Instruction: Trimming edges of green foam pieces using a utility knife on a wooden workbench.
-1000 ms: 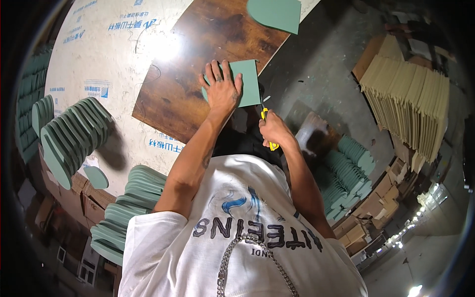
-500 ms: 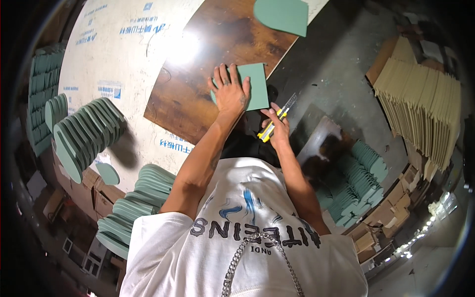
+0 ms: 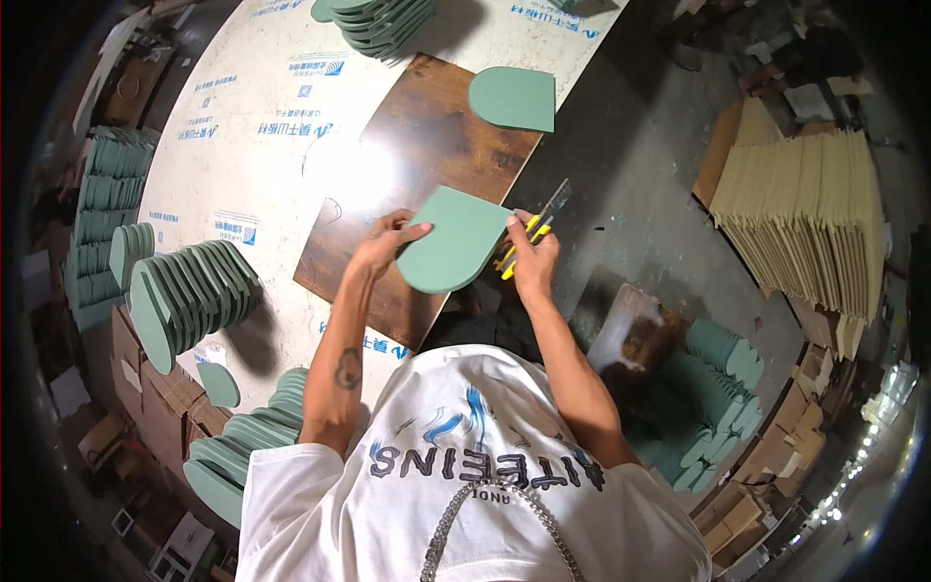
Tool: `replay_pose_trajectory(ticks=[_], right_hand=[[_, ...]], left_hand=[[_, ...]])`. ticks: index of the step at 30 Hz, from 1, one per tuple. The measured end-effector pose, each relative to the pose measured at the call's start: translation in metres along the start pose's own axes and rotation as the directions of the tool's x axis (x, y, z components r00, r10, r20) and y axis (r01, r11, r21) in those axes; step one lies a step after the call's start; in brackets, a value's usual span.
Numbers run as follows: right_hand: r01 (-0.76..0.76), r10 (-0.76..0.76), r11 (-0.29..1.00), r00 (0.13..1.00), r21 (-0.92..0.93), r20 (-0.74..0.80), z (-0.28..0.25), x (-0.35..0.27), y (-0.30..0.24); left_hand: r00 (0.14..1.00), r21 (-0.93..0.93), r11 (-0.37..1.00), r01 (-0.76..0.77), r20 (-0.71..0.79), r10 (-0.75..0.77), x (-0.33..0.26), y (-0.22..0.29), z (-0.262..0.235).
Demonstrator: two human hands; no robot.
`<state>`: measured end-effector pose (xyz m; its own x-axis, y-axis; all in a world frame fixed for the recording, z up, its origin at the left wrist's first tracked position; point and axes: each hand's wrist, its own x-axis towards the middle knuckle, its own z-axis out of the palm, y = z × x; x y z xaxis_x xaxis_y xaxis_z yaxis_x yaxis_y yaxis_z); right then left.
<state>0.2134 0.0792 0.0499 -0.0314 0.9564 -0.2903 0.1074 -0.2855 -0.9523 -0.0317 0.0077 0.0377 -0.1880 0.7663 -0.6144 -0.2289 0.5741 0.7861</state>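
Observation:
A green panel [image 3: 451, 242], rounded at one end and square at the other, is held up over the near edge of a brown wooden board [image 3: 456, 131]. My left hand [image 3: 386, 242] pinches its left edge, thumb on the upper face. My right hand [image 3: 535, 257] is closed round a yellow utility knife [image 3: 506, 260], its blade pointing up and away. The right thumb also touches the panel's right corner. Another green panel [image 3: 514, 100] of the same shape lies at the far right of the board, its square end past the table edge.
The white table [image 3: 281, 184] carries a row of green panels [image 3: 199, 291] at left, more panels [image 3: 383, 24] at the far side and a stack [image 3: 242, 446] near my left elbow. On the right stand a large stack of tan sheets [image 3: 795, 209] and low green piles [image 3: 722, 388].
The green panel has been lifted off the board and turned, rounded end now toward me. My left hand went from flat on top to its edge; the right still holds the knife. The view has shifted.

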Motion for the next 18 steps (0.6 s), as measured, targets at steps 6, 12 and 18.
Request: replay_pose_trajectory(ticks=[6,12,18], right_hand=[[-0.08,0.069,0.986,0.994,0.147,0.08,0.009,-0.005,0.018],[-0.316,0.331,0.942,0.932,-0.116,0.148,-0.05,-0.018,0.059],[-0.172,0.429,0.778,0.848,-0.604,0.311,-0.052,-0.026,0.012]], left_hand=[[0.835,0.689,0.596,-0.413,0.026,0.549,-0.042,0.029,0.011],[0.661,0.766,0.199,-0.612,0.357,0.66,-0.039,-0.071,0.059],[0.612,0.926,0.265,-0.269,-0.048,0.79,0.009,-0.065,0.065]])
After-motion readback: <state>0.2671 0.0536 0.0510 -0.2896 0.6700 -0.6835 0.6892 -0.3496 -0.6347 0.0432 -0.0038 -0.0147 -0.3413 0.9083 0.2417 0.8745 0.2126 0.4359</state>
